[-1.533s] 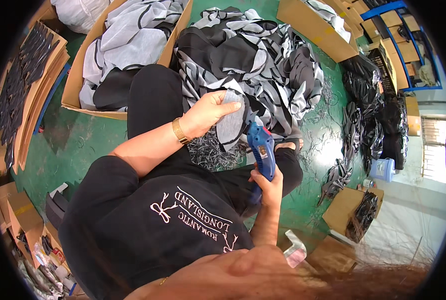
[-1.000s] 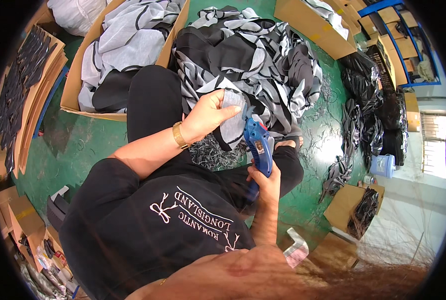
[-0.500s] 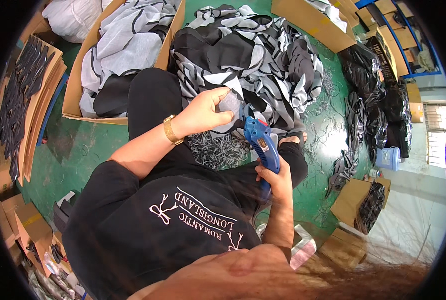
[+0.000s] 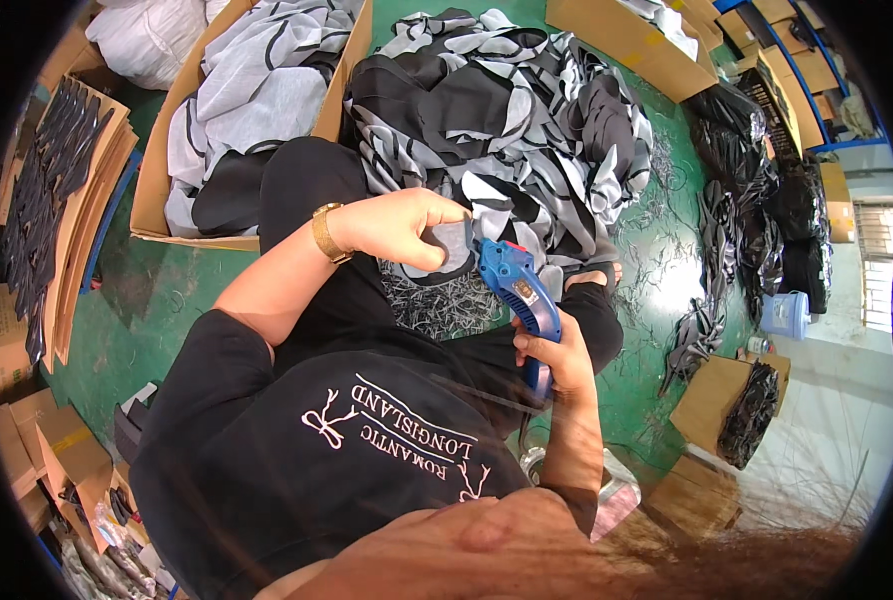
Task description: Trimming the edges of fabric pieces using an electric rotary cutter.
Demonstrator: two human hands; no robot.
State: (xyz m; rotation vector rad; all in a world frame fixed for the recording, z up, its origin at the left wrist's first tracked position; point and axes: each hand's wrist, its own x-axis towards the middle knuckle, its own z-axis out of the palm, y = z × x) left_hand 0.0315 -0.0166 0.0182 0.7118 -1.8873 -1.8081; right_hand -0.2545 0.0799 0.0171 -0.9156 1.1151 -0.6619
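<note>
Between thumb and fingers my left hand (image 4: pixel 402 228) pinches the edge of a grey fabric piece (image 4: pixel 451 248) trimmed in black. My right hand (image 4: pixel 557 352) is wrapped round the handle of blue electric scissors (image 4: pixel 520 285), whose head meets the fabric just right of my left fingers. The blade tip is small and partly lost against the cloth. Beyond both hands lies a large heap of grey, white and black fabric (image 4: pixel 487 105). Thin cut trimmings (image 4: pixel 437 308) cover the floor beneath the held piece.
A cardboard box of similar fabric (image 4: pixel 147 205) stands on the left, by my knee. Flat cardboard sheets bearing black strips (image 4: pixel 97 200) lean farther left. Black plastic bags (image 4: pixel 737 150), a blue bucket (image 4: pixel 787 314) and a small open carton (image 4: pixel 702 405) line the right side.
My left hand has shifted slightly left and down, its fingers now pointing more to the right along the fabric. The scissors' head has moved a little left and down with the cloth.
</note>
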